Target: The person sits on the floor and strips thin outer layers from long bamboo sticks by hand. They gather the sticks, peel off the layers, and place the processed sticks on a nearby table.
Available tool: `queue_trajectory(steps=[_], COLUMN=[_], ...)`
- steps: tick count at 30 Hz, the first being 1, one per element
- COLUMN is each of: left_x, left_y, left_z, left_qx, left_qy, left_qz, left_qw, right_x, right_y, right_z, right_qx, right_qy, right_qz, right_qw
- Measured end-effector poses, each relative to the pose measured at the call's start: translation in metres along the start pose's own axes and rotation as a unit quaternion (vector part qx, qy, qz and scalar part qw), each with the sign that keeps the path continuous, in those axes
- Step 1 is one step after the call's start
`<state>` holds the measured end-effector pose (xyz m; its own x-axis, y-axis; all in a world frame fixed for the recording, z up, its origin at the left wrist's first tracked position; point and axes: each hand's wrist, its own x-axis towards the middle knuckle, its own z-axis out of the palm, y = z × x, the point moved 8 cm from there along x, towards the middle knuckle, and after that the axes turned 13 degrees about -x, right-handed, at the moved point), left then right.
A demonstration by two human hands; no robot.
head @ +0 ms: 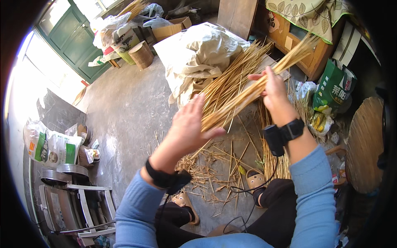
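Observation:
My right hand (274, 90) grips a bundle of dry straw stalks (240, 104), held slanting from lower left to upper right. The far tips fan out a little beyond that hand. At the near end of the bundle is my left hand (189, 125), flat, thumb spread from the fingers, palm facing the stalk ends. Whether the palm touches them is hard to tell. Behind the held bundle, a loose pile of similar stalks (229, 79) lies beside a crumpled pale cloth (201, 52) on a low white-topped surface (162, 51).
Broken straw bits (204, 175) litter the concrete floor (124, 124) around my feet. More long stalks (280, 164) stand by my right leg. A round wooden board (364, 145) and a green bag (333, 86) are at right. Metal pans (73, 170) sit at left; a log (141, 55) stands farther back.

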<state>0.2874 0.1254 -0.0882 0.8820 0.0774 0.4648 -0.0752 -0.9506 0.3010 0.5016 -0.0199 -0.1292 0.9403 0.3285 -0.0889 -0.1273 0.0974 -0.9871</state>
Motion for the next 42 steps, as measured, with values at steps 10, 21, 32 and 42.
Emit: queue_trajectory(steps=[10,21,32,42], left_x=[0.112,0.149,0.154,0.02], left_y=[-0.098,-0.18,-0.171,0.011], left_z=[0.113,0.203,0.182,0.122], left_qx=[0.033,0.014,0.03,-0.361], left_qy=[-0.128,-0.137,-0.164,-0.155], left_qz=[-0.15,-0.21,-0.165,-0.017], left_qw=[0.98,0.968,0.972,0.92], right_x=[0.098,0.074,0.06,-0.02], right_y=[0.025,0.149,0.236,0.388], right_z=[0.043,-0.11,-0.145,-0.122], right_qx=[0.006,-0.08,-0.092,-0.331], right_qy=[-0.106,-0.079,-0.06,-0.277], right_qz=[0.116,0.241,0.311,0.388], right_qw=[0.988,0.964,0.944,0.814])
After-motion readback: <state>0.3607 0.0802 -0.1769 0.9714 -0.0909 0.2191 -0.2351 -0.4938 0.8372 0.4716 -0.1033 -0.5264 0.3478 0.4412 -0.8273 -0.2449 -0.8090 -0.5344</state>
